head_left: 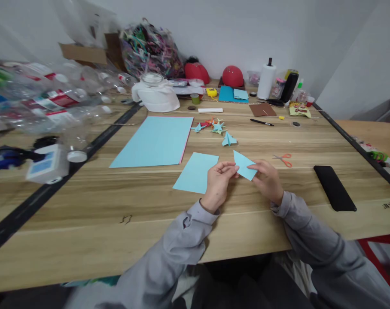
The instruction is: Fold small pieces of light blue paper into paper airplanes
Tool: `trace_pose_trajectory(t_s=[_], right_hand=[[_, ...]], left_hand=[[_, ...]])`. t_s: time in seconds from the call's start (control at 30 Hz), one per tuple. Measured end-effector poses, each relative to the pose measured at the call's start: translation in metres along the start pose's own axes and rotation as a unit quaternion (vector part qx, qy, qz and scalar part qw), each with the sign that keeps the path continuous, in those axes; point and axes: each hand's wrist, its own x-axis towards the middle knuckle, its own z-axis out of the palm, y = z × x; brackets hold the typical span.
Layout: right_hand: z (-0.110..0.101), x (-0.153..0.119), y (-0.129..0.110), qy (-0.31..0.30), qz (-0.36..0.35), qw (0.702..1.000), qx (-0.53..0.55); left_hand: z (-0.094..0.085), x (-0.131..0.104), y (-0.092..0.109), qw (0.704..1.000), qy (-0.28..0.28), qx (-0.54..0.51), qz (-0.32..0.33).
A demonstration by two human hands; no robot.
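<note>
A small light-blue piece of paper (244,165), triangular in outline, is held up between both hands above the wooden table. My left hand (218,182) pinches its left edge between thumb and fingers. At its right side, my right hand (267,178) grips the paper with thumb and fingers. A light-blue sheet (196,173) lies flat beside my left hand. Farther left is a larger blue stack (154,139) with a pink edge. Folded paper shapes (218,126) rest beyond the hands, and a blue folded piece (229,139) sits nearer.
Orange-handled scissors (287,160) and a black phone (334,188) lie to the right. A black pen (261,122) and brown paper (262,110) are farther back. Plastic bottles (62,101) crowd the left, near a white box (49,164).
</note>
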Motion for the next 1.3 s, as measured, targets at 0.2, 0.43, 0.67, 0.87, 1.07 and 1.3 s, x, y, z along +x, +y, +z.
trace_pose_trajectory(t_s=[0.2, 0.43, 0.67, 0.87, 1.07, 1.3], right_hand=[[0.003, 0.005, -0.005, -0.014, 0.068, 0.995, 0.078], [0.004, 0.009, -0.009, 0.025, 0.213, 0.953, 0.215], [0.006, 0.010, -0.010, 0.044, 0.332, 0.895, 0.295], [0.005, 0.011, -0.012, 0.057, 0.348, 0.886, 0.302], [0.005, 0.011, -0.010, 0.048, 0.340, 0.888, 0.306], [0.005, 0.011, -0.012, 0.049, 0.336, 0.893, 0.295]], left_hand=[[-0.001, 0.000, -0.001, 0.999, -0.020, 0.006, -0.038], [0.002, -0.006, -0.004, 0.993, -0.066, 0.008, -0.095], [0.001, -0.008, -0.005, 0.985, -0.100, -0.019, -0.138], [0.001, -0.009, -0.001, 0.980, -0.114, -0.025, -0.159], [0.000, -0.009, -0.003, 0.976, -0.143, 0.002, -0.164], [-0.001, -0.010, -0.010, 0.975, -0.153, 0.073, -0.144]])
